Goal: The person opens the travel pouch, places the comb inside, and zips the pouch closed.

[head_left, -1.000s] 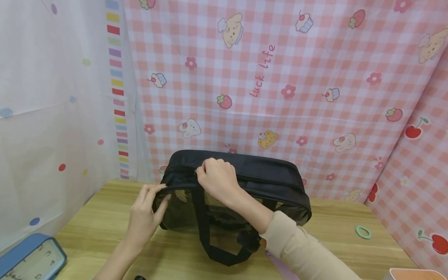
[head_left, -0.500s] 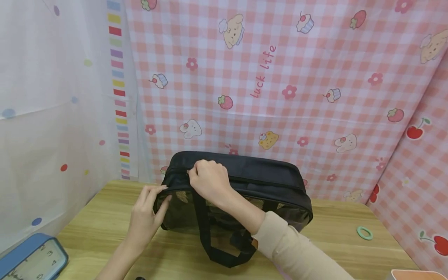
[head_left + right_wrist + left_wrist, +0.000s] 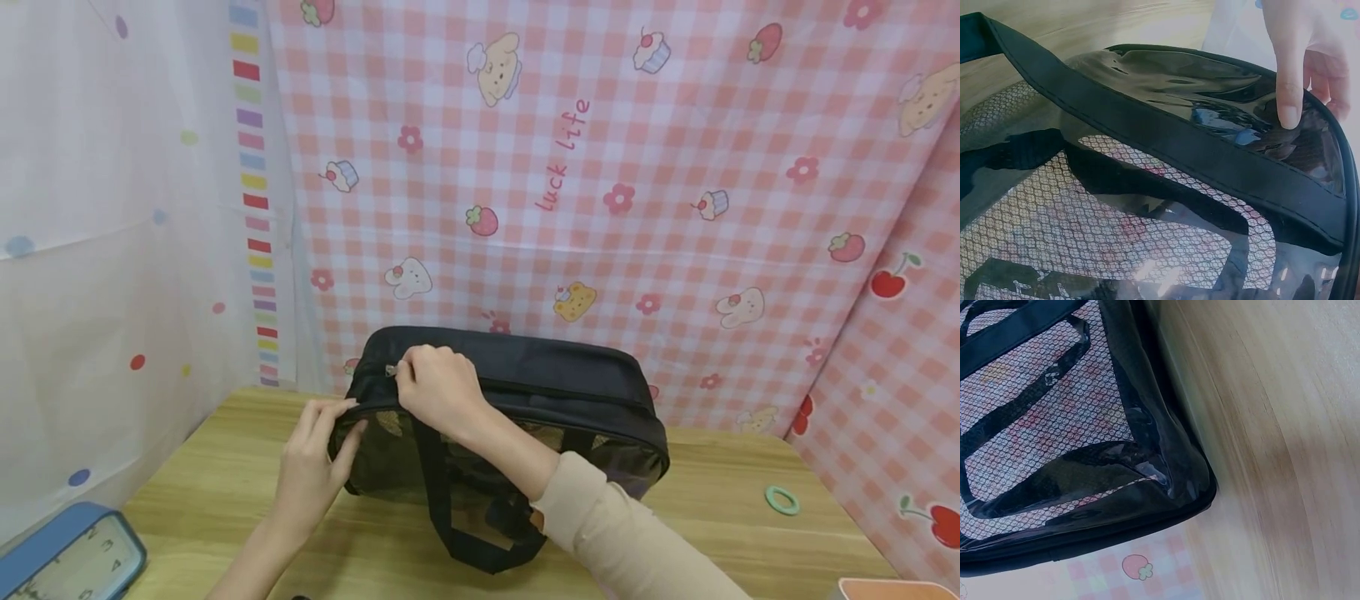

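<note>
A black bag [image 3: 555,354] with see-through front and mesh [image 3: 1047,419] stands on the wooden table. My left hand [image 3: 311,467] pinches the upper left edge of the bag, thumb on the clear front and fingers behind; in the right wrist view this left hand [image 3: 1304,69] shows at the corner. On top, my right hand [image 3: 442,387] has its fingers curled at the zip, pinching the zipper pull [image 3: 391,371], whose metal end peeks out on the left. A black handle strap [image 3: 438,492] hangs down in front. Under the right forearm, a dark fluffy-looking thing [image 3: 506,517] is partly covered.
A blue-framed clock [image 3: 82,550] sits at the front left. On the right lie a green ring [image 3: 782,500] and an orange-topped container [image 3: 877,588] at the frame's edge. A pink checked cloth [image 3: 675,250] hangs right behind the bag.
My right hand has moved left along the top of the bag with the zipper pull, toward the left end. The left hand has kept its place on the bag's edge.
</note>
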A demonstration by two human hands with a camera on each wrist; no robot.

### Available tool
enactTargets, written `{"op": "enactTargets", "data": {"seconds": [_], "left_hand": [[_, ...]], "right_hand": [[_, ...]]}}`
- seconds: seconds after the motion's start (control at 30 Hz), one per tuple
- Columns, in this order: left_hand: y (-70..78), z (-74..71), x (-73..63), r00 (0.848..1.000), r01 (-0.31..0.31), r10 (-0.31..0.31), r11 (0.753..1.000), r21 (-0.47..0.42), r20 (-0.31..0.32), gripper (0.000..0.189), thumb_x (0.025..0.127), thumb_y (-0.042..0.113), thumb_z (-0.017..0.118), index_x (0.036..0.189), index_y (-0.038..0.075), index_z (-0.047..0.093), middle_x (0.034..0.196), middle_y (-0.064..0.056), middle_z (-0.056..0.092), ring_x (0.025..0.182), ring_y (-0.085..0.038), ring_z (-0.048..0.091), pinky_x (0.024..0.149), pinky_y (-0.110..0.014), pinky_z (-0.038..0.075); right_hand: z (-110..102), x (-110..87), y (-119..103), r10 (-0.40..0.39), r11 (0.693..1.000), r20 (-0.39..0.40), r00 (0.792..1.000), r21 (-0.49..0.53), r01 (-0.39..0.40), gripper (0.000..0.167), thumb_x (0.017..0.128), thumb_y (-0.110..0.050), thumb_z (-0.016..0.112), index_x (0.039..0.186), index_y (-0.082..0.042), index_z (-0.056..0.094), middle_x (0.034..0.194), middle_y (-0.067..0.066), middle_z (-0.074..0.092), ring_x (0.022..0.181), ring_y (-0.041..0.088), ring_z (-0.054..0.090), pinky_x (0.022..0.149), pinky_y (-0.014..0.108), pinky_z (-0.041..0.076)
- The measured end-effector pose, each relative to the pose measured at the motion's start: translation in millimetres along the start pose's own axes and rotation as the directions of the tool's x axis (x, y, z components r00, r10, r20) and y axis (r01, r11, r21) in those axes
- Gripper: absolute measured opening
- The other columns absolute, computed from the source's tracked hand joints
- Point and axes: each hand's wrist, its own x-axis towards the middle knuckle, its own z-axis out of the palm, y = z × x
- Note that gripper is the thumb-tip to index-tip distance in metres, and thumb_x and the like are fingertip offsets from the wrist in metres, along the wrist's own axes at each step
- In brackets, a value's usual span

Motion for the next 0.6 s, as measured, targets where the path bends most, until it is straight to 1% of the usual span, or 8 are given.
{"op": "enactTargets", "data": {"seconds": [0.1,0.17,0.27,0.33,0.4,0.53,0.6], "left_hand": [[-1.2,-0.3,-0.6,1.0,-0.007,0.007,1.0,0.008,0.001,0.04,0.093,0.033,0.046,0.1,-0.004,0.06,0.089,-0.014,0.054,0.077,-0.022,0.057,0.065,-0.02,0.041],[-1.0,-0.2,-0.9,1.0,-0.011,0.011,1.0,0.012,0.002,0.038,0.093,0.031,0.048,0.1,-0.004,0.06,0.089,-0.014,0.054,0.076,-0.022,0.056,0.064,-0.02,0.04],[0.1,0.2,-0.8,1.0,-0.016,0.016,1.0,0.009,-0.005,0.028,0.09,0.022,0.056,0.1,-0.004,0.06,0.089,-0.013,0.054,0.075,-0.022,0.056,0.063,-0.021,0.04],[0.6,0.7,-0.7,1.0,-0.025,0.025,1.0,0.015,-0.012,0.022,0.086,0.013,0.063,0.1,-0.004,0.06,0.088,-0.013,0.054,0.074,-0.022,0.056,0.062,-0.022,0.041],[0.9,0.9,-0.6,1.0,-0.027,0.027,0.999,0.021,-0.011,0.022,0.082,0.007,0.067,0.1,-0.004,0.06,0.088,-0.013,0.055,0.074,-0.022,0.057,0.062,-0.022,0.041],[0.9,1.0,-0.4,1.0,-0.018,0.019,0.999,0.026,-0.008,0.023,0.079,0.003,0.069,0.099,-0.004,0.06,0.089,-0.014,0.055,0.076,-0.022,0.058,0.064,-0.023,0.044],[0.8,0.9,-0.4,1.0,-0.013,0.014,1.0,0.028,-0.004,0.026,0.076,0.0,0.071,0.099,-0.004,0.06,0.089,-0.014,0.055,0.077,-0.022,0.058,0.064,-0.024,0.044]], "right_hand": [[0.5,2.1,1.3,-0.022,1.0,0.005,1.0,0.011,0.022,0.042,0.093,-0.014,0.048,0.051,-0.013,0.046,0.043,-0.005,0.034,0.035,0.006,0.028,0.034,0.014,0.018],[0.2,3.2,2.7,-0.042,0.999,0.004,0.999,0.007,0.042,0.043,0.091,-0.014,0.05,0.049,-0.015,0.041,0.041,-0.006,0.03,0.034,0.006,0.025,0.035,0.014,0.016],[-0.8,5.0,4.7,-0.082,0.997,0.003,0.997,-0.009,0.082,0.042,0.089,-0.013,0.053,0.049,-0.017,0.04,0.041,-0.008,0.028,0.035,0.005,0.022,0.036,0.014,0.014],[-1.8,5.9,5.8,-0.111,0.993,0.004,0.994,-0.027,0.111,0.041,0.088,-0.013,0.055,0.049,-0.016,0.041,0.041,-0.008,0.027,0.036,0.005,0.022,0.037,0.014,0.013],[-2.9,6.5,6.7,-0.134,0.99,0.008,0.991,-0.042,0.134,0.039,0.088,-0.013,0.055,0.05,-0.016,0.043,0.041,-0.008,0.027,0.036,0.004,0.023,0.038,0.015,0.014],[-3.2,8.3,8.0,-0.17,0.984,0.019,0.985,-0.058,0.171,0.041,0.089,-0.013,0.055,0.051,-0.016,0.04,0.042,-0.008,0.026,0.037,0.004,0.022,0.038,0.015,0.014],[-2.1,9.4,8.3,-0.178,0.982,0.025,0.984,-0.059,0.179,0.042,0.089,-0.013,0.054,0.05,-0.017,0.038,0.042,-0.008,0.025,0.036,0.005,0.02,0.038,0.015,0.014]]}}
